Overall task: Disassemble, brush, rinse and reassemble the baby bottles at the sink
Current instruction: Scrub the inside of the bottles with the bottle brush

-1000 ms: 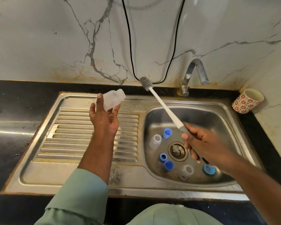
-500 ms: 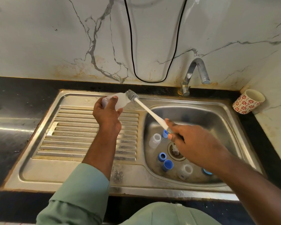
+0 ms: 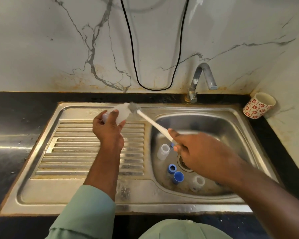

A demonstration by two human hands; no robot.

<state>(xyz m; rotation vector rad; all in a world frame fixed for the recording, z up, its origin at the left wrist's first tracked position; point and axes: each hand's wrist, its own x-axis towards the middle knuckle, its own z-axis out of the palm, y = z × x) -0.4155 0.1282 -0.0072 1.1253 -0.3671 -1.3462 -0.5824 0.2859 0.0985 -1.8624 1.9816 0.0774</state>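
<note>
My left hand (image 3: 108,131) grips a translucent baby bottle (image 3: 121,112) over the drainboard, its mouth pointing right. My right hand (image 3: 195,150) holds the white handle of a bottle brush (image 3: 152,123) above the basin. The grey bristle head (image 3: 133,107) sits at the bottle's mouth. In the sink basin (image 3: 231,128) lie loose parts: a clear bottle (image 3: 163,151), a blue ring (image 3: 172,168), a blue cap (image 3: 178,177) and a clear cap (image 3: 197,182).
A steel tap (image 3: 201,80) stands behind the basin. A red-flowered cup (image 3: 259,105) sits on the black counter at the right corner. A black cable (image 3: 152,87) hangs against the marble wall. The ribbed drainboard (image 3: 67,152) lies to the left.
The brush swung down and left from mid-air until its bristles met the bottle's mouth. My left hand lowered and turned the bottle slightly; my right hand followed leftward.
</note>
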